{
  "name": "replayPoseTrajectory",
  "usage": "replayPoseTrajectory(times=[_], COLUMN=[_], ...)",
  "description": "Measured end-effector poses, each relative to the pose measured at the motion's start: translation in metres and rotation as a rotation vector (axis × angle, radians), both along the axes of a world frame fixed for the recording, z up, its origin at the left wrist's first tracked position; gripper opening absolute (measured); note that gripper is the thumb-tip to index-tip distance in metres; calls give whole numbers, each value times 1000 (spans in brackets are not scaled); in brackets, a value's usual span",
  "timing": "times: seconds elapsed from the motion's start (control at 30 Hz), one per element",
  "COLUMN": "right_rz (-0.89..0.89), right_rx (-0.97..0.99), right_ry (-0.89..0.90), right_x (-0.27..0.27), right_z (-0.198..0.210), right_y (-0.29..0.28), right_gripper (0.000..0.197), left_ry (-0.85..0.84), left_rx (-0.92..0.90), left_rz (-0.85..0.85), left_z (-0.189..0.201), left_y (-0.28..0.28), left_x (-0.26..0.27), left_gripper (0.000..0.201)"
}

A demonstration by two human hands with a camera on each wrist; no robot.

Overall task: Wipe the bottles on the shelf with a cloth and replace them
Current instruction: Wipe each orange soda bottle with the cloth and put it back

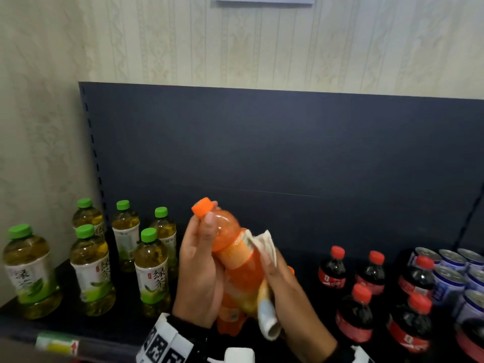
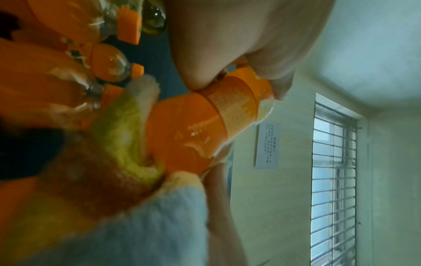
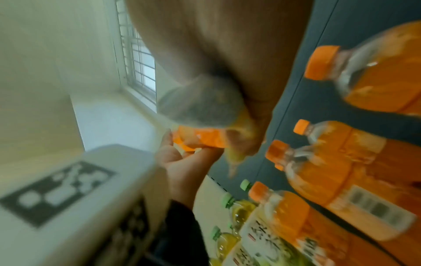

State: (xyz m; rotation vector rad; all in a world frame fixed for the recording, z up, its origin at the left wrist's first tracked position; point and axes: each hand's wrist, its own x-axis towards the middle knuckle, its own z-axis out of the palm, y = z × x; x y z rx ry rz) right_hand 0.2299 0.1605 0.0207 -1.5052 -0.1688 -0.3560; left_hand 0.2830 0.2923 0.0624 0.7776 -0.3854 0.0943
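An orange soda bottle (image 1: 235, 247) with an orange cap (image 1: 202, 206) is tilted in front of the shelf, cap up and to the left. My left hand (image 1: 201, 263) grips its neck and upper body, thumb just under the cap. My right hand (image 1: 288, 289) presses a folded cloth (image 1: 265, 247) against the bottle's right side, with cloth sticking out above and below the hand. The left wrist view shows the bottle (image 2: 193, 129) with the cloth (image 2: 123, 126) wrapped on its lower part. In the right wrist view the cloth (image 3: 200, 104) covers the bottle (image 3: 202, 138) under my right hand.
Several green tea bottles (image 1: 90, 268) stand on the dark shelf (image 1: 78, 323) at the left. Cola bottles (image 1: 356, 313) and blue cans (image 1: 450, 281) fill the right. More orange bottles (image 3: 337, 172) stand on the shelf below my hands. A dark back panel (image 1: 262, 153) rises behind.
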Motion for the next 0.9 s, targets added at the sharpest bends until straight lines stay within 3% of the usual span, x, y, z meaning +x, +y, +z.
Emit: replayPoseTrajectory(times=[0.13,0.3,0.4,0.53,0.63,0.8,0.9], right_rz=[-56,-266,-326,-249,-229,-205,-99], right_rx=[222,30,-169,-367,-488,-482,-410], right_ry=[-50,-145,-199,-188,-194,-280,-228], right_x=[6,2,-4,-9,-5,1,-1], right_z=[14,19,16,25,34,30,22], right_y=[-12,-20,-15,-23,-21,-13,-22], right_gripper=[35,36,43,37,38,43,41], left_ry=[-94,-7,26,22,-77,-157,-81], left_rx=[166,289,268,274,376,413,309], left_rz=[-55,-164,-97,-72,-109,-35,-33], left_z=[0,-2,1,1,-5,-5,6], left_y=[0,1,2,12,4,-1,11], left_x=[-8,-9,-7,-4,-10,-17,-11], left_gripper=[42,45,46,45,31,21,20])
